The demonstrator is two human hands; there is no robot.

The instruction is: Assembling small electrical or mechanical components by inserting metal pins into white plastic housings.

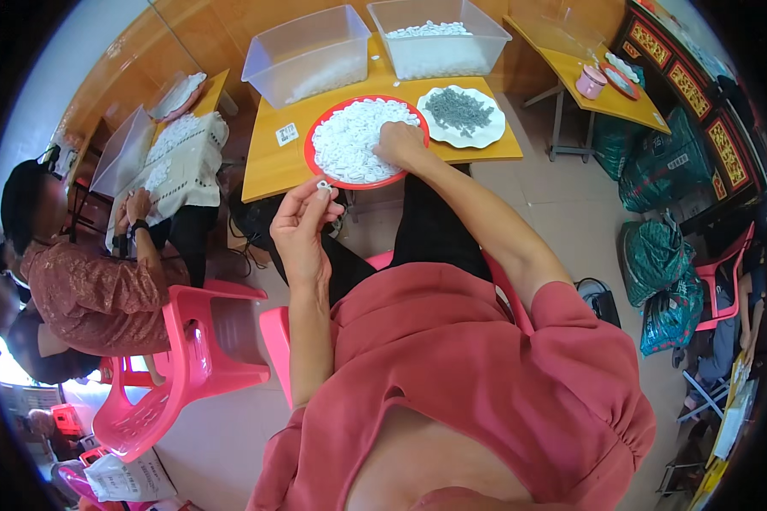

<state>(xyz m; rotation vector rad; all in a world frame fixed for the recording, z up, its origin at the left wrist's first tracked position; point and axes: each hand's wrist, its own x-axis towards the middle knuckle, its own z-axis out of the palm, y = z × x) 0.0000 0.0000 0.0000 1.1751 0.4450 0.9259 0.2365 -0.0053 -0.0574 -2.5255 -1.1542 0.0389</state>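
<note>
My left hand (302, 223) is raised just off the table's near edge, thumb and forefinger pinching a small white piece (323, 185) with a dark spot at its middle. Its other fingers curl loosely. On the yellow table, a round red tray (308, 156) holds a heap of similar small white pieces (349, 136). My right hand (399, 146) reaches into the right side of this heap with bent, closed fingers; the fingertips are hidden, so what they hold does not show. Right of the tray, a scalloped white plate (481, 134) bears a pile of small grey parts (458, 111).
Two clear plastic bins (268, 51) with white pieces stand at the table's back. A white label (287, 134) lies left of the tray. At left, a co-worker (94, 272) sits at another table, near a pink chair (183, 358). Green bags (656, 255) stand at right.
</note>
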